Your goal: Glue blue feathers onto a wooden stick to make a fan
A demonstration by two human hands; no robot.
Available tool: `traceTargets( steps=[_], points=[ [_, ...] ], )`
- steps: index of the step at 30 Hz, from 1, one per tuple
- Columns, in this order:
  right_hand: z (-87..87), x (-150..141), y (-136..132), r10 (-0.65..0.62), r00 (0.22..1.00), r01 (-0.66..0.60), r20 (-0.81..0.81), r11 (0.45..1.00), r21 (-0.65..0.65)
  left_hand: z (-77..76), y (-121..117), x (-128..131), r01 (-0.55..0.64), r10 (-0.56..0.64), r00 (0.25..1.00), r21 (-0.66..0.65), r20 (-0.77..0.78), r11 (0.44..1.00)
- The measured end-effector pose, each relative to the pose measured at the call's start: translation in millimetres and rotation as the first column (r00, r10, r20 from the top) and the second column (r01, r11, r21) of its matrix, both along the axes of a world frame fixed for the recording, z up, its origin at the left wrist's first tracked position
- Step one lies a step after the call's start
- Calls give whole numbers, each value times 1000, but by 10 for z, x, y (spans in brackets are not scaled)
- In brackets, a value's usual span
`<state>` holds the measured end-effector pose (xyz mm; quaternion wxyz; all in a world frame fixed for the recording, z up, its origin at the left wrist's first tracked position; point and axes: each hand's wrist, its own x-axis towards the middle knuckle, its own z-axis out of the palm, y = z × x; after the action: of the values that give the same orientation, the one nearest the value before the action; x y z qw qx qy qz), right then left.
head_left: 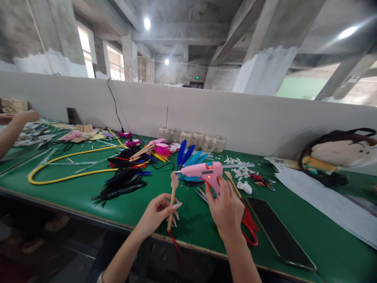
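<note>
The left hand (pixel 156 215) pinches a wooden stick (pixel 173 200) steady and upright, while the right hand's (pixel 225 210) fingers seem closed around a pink glue gun (pixel 200 171), its nozzle (pixel 177 172) close by.

Your left hand (pixel 156 217) grips an upright wooden stick (pixel 172 202); your right hand (pixel 225 210) holds a pink glue gun (pixel 203 173), nozzle at the stick's top.
</note>
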<state>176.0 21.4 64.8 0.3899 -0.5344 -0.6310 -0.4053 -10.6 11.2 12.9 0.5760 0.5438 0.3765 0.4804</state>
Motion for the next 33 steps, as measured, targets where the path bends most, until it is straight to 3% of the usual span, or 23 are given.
traceTargets(
  steps=[33],
  points=[
    [-29, 11, 16, -21, 1000, 21, 12, 999, 28, -11, -3, -9, 3, -3, 1000, 11, 17, 1000]
  ],
)
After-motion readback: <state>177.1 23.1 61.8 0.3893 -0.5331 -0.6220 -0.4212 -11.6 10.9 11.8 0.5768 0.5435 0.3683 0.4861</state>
